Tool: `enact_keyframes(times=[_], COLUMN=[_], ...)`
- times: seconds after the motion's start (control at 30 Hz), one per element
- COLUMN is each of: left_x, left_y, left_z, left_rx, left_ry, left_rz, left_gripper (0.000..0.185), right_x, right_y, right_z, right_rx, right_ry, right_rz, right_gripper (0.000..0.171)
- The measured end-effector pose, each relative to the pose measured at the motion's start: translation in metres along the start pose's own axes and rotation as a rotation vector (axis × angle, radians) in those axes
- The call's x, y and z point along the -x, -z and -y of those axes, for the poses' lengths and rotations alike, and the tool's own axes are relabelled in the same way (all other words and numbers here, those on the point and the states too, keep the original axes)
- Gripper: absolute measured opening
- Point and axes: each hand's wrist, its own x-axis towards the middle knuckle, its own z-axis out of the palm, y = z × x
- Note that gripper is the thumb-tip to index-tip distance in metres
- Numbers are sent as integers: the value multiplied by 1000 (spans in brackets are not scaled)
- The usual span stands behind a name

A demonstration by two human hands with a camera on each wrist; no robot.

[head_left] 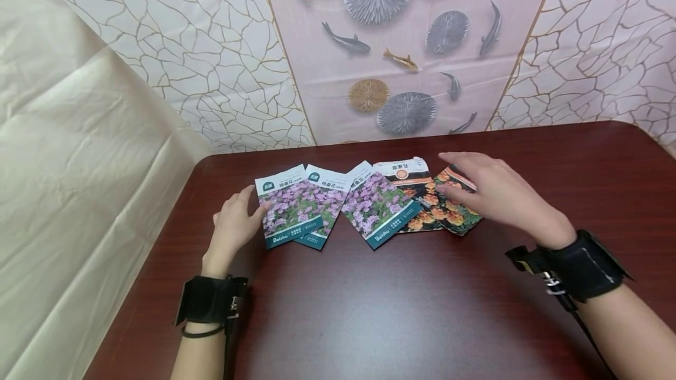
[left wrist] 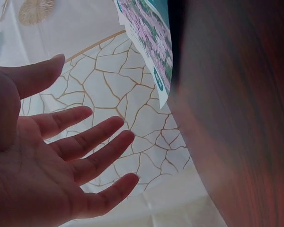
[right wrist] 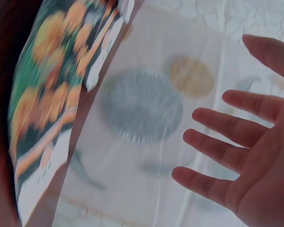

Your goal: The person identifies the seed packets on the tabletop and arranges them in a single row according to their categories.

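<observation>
Five seed packets lie fanned in a row on the dark wooden table (head_left: 401, 309). Three show purple flowers (head_left: 287, 207) (head_left: 324, 204) (head_left: 377, 204), and two show orange flowers (head_left: 414, 183) (head_left: 454, 213). My left hand (head_left: 237, 221) is at the left edge of the leftmost purple packet, fingers straight and spread (left wrist: 85, 142), its thumb by the packet's edge (left wrist: 151, 42). My right hand (head_left: 491, 189) is spread flat over the rightmost orange packet (right wrist: 47, 104), fingers straight (right wrist: 227, 151). Neither hand grips anything. I cannot tell whether the right fingers touch the packet.
A wall covering with fish and round leaf patterns (head_left: 391, 46) stands behind the table's far edge. A cream sheet (head_left: 79, 163) hangs at the left, past the table's rounded corner. Black wrist straps (head_left: 211, 301) (head_left: 581, 265) sit on both forearms.
</observation>
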Motion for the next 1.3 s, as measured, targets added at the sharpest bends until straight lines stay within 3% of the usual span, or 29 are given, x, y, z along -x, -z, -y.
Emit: enact_keyframes(times=[0.2, 0.6, 0.77, 0.93, 1.3], left_x=[-1, -2, -2, -3, -2], left_y=[-1, -5, -6, -7, -12], left_z=[2, 5, 6, 4, 2], left_rx=[50, 4, 17, -16, -108], left_ry=[44, 72, 86, 20, -135], left_rz=[30, 130, 182, 204, 266], left_gripper=[57, 56, 55, 49, 27], right_x=[-21, -58, -74, -89, -100], right_y=[-22, -75, -93, -113, -144], right_z=[22, 65, 81, 92, 100], right_rx=[-88, -430, -630, -855, -1052], right_ry=[37, 6, -133, -356, -555], right_rz=[46, 154, 265, 371, 418], right_gripper=[47, 26, 22, 22, 19])
